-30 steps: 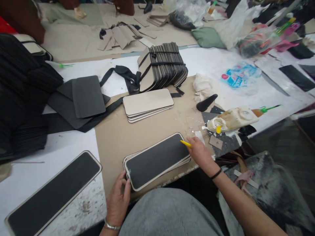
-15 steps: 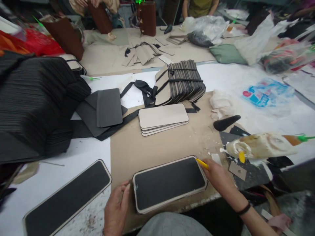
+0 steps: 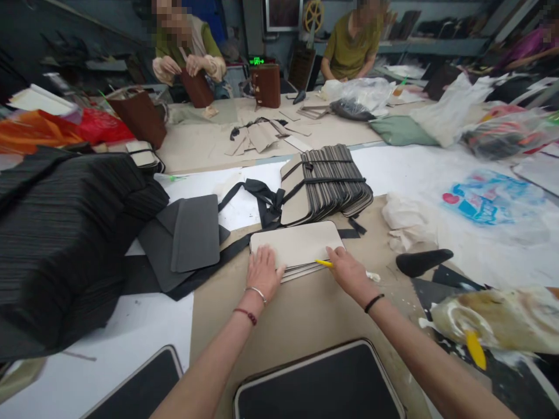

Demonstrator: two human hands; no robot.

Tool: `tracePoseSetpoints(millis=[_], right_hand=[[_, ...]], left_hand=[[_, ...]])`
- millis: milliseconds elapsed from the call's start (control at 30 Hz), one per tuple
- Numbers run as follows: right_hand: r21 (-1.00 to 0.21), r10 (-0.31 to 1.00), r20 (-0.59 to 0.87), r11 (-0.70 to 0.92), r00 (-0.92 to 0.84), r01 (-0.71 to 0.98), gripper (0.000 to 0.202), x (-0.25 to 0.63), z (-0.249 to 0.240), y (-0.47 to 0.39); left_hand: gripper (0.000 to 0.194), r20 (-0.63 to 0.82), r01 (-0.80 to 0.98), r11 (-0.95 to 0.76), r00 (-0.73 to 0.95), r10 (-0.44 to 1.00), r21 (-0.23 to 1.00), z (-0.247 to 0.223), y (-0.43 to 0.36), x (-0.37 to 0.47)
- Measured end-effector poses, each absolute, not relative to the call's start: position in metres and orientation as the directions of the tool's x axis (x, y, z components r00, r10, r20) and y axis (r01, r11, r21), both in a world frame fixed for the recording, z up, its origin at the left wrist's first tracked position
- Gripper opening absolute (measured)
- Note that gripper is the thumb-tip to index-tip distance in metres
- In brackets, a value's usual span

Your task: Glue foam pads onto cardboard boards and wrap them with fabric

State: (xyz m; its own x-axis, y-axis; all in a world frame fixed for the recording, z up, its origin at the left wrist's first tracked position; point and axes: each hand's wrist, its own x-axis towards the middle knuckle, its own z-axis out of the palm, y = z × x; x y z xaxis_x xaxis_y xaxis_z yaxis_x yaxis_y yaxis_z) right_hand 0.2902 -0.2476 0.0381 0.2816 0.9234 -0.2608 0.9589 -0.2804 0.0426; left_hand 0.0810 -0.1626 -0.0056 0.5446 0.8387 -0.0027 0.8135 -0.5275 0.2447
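Both hands reach forward over the brown paper sheet that covers the middle of the table.

Left hand: palm down, fingers loosely spread, lying flat on the near left corner of a small stack of beige boards. Bracelets at the wrist.

Right hand: at the near right corner of the same stack, fingers curled around a thin yellow stick whose tip points left along the stack's near edge. Thumb seems to touch the top board. Black band on the wrist.

The stack of beige boards lies on the brown sheet, rounded corners, a few boards high, just in front of a larger tied bundle of boards bound with black straps and leaning over to the right.

Left of the stack: grey rounded panels overlapping one another, and beyond them a tall pile of black ribbed material.

Near edge of view: a black panel with pale border between the forearms; another like it further left, partly cut off.

Right side: crumpled white cloth, a black teardrop-shaped tool, and a smeared glue bottle lying on its side with a yellow spatula against it.

Far side of the table: two other people working, one with hands on a brown bag.
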Motion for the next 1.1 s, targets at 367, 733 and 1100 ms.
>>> tracePoseSetpoints(millis=[367,733,1100], right_hand=[[0.052,0.927,-0.326,-0.176,0.183,0.983,0.038,0.300,0.027,-0.257],[0.016,0.832,-0.338,-0.462,0.440,0.887,0.020,0.319,0.034,-0.238],[0.029,0.750,-0.269,-0.621,0.604,0.783,0.023,0.314,0.022,-0.234]], left_hand=[[0.043,-0.007,0.522,-0.811,0.842,0.540,0.264,-0.036,-0.137,0.020],[0.030,-0.043,0.840,-0.205,0.261,0.964,0.502,-0.022,-0.151,0.023],[0.021,-0.043,0.833,-0.150,0.204,0.978,0.532,-0.015,-0.151,0.056]])
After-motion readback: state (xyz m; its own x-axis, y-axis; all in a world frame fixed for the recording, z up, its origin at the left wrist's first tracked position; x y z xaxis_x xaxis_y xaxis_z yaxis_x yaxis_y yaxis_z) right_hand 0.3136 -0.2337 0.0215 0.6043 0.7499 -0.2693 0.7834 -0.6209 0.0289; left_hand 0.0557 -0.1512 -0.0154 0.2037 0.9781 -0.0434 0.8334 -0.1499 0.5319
